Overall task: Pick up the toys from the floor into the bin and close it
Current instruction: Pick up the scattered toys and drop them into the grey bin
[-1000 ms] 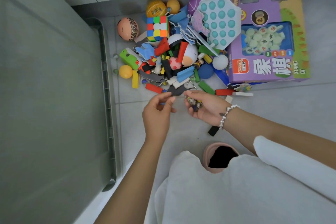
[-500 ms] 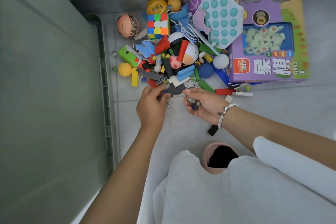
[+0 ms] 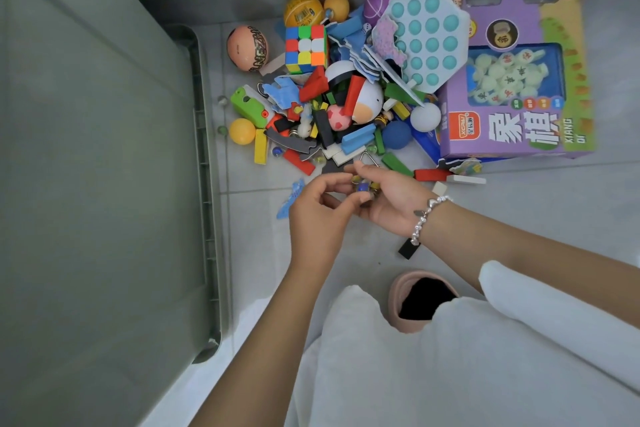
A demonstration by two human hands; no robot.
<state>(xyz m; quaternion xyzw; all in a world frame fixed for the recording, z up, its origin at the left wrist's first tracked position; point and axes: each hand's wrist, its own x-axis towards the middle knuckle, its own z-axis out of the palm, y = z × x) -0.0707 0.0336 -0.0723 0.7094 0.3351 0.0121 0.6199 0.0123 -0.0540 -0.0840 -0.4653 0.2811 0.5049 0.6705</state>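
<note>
- The person is crouching over a heap of toys (image 3: 346,107) on the tiled floor (image 3: 519,218), with the grey bin (image 3: 104,184) lying just to the left of the heap, its lid apparently on
- The right hand (image 3: 388,201) is cupped palm up at the near edge of the heap, its grip curled loosely around a few small pieces (image 3: 363,187) (marbles or the like, too small to tell for sure)
- The left hand (image 3: 322,211) is meeting it, thumb and forefinger pinching toward those pieces; whether it is actually gripping one I cannot tell
- Judging by this, the step in hand is gathering the tiny loose bits into one palm before carrying them over
- Nearly all of the job is lying ahead: the cube (image 3: 306,47), the balls, the blocks, the bubble pad (image 3: 429,42) and the purple box (image 3: 512,80) are all sitting on the floor
- The next move is likely calling for closing the cupped palm so nothing rolls out, then getting the bin open, since no opening is showing here
- A black block (image 3: 409,248) is lying apart near the right wrist and a blue scrap (image 3: 291,198) beside the left hand, both easy to overlook
</note>
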